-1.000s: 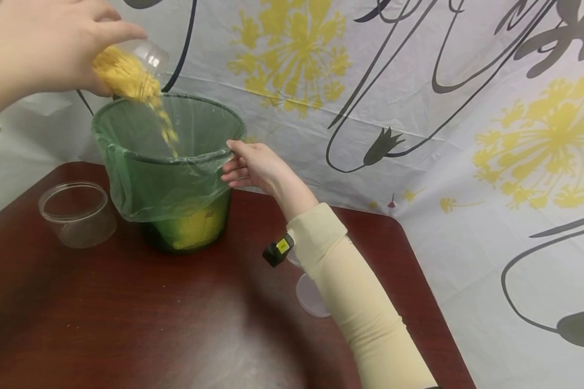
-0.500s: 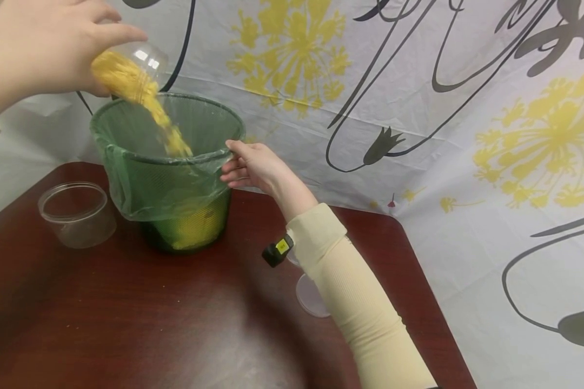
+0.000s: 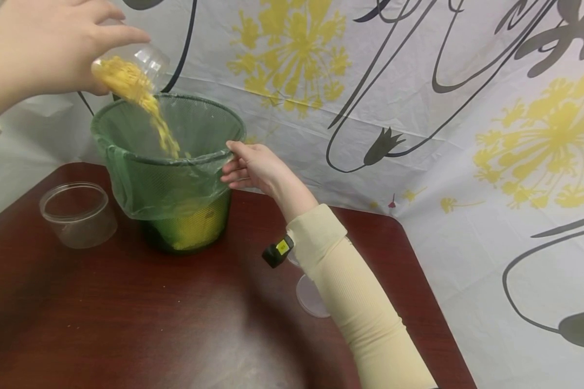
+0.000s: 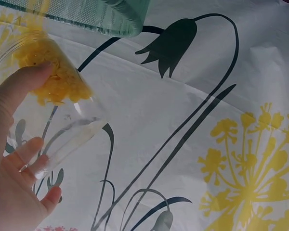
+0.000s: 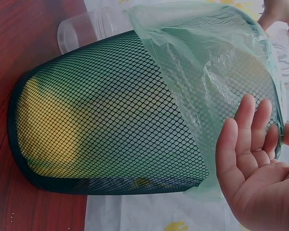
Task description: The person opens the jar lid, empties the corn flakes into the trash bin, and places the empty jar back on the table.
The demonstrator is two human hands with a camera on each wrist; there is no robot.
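My left hand [image 3: 48, 48] holds a clear jar [image 4: 79, 125] tipped mouth-down over a mesh wastebasket [image 5: 120, 110]. Yellow flakes [image 3: 124, 78] stream from the jar's mouth into the basket; in the left wrist view flakes fill the mouth end, and the base end is bare. A thin green bag [image 3: 141, 189] lines the basket and folds over its rim. At the rim's right side my right hand [image 3: 255, 167] pinches the rim and bag between thumb and forefinger, the other fingers loosely extended outside. Yellow material shows through the mesh near the bottom.
An open clear round tub [image 3: 83, 227] stands left of the basket on the dark red table [image 3: 126, 335]. A translucent disc [image 3: 312, 297] lies partly under the right forearm. Behind hangs a white flower-printed cloth [image 3: 282, 65], close to the basket.
Flakes keep falling from the jar, and fewer remain inside it. Both hands stay almost where they were, the right one still at the rim.
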